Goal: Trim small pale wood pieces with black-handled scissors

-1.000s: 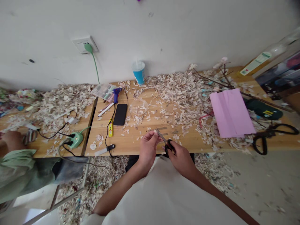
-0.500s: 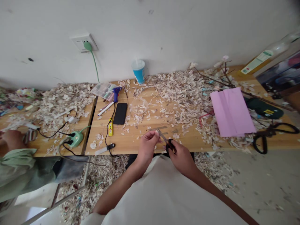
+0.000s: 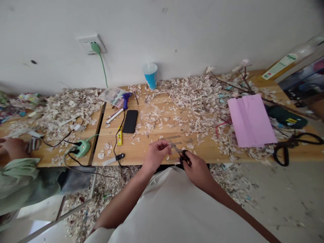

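Note:
My right hand (image 3: 196,167) is wrapped round the black handles of a small pair of scissors (image 3: 178,149), whose blades point up and left. Just left of the blade tips, my left hand (image 3: 157,153) has its thumb and fingers pinched together; what it holds, if anything, is too small to make out. Both hands are over the front edge of the wooden table (image 3: 138,153). Thin grey strips (image 3: 174,137) lie beyond the blades, among scattered pale scraps (image 3: 202,101).
A black phone (image 3: 130,121), a purple glue gun (image 3: 126,99) and a blue cup (image 3: 151,77) stand or lie beyond my left hand. At right are pink paper (image 3: 251,121) and large black scissors (image 3: 291,143). Another person's hand (image 3: 15,147) is far left.
My left hand has moved slightly left, away from the scissor blades, and its wrist has turned a little. My right hand still holds the scissors in nearly the same place.

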Available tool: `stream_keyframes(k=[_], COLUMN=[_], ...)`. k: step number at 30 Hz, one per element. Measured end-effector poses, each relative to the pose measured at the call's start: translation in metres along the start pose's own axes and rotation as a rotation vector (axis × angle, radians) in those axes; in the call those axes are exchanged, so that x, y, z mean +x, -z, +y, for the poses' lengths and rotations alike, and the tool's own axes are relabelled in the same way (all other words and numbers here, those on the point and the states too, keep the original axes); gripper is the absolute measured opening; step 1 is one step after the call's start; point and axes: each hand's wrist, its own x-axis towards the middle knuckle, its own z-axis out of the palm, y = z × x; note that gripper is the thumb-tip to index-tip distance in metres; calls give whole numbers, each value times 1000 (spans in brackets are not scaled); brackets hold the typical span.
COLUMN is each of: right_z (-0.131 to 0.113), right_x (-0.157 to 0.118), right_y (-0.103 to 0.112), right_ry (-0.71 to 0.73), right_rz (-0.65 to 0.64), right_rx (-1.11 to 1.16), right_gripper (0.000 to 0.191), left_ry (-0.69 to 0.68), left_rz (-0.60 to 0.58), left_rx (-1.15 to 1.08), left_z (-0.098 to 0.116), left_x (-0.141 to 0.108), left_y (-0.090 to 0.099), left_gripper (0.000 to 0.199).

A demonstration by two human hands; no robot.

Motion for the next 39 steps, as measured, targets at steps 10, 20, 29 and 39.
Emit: stream_keyframes(k=[10, 20, 29, 39], right_z=[4, 5, 2, 5], right_x=[-3, -7, -6, -6], right_y=[1, 1, -1, -1], right_ry=[32, 21, 20, 3], right_rz=[-21, -42, 5, -28], right_rx=[-9, -3, 5, 6], right_gripper=[14, 14, 9, 10], left_ry=[-39, -212, -171, -133], left_rz=[-124, -238, -301, -321], left_rx=[162, 409, 438, 482], left_z=[1, 15, 12, 8], left_x=[3, 5, 9, 13], left_y=[14, 24, 28, 27], left_gripper=[15, 7, 16, 19])
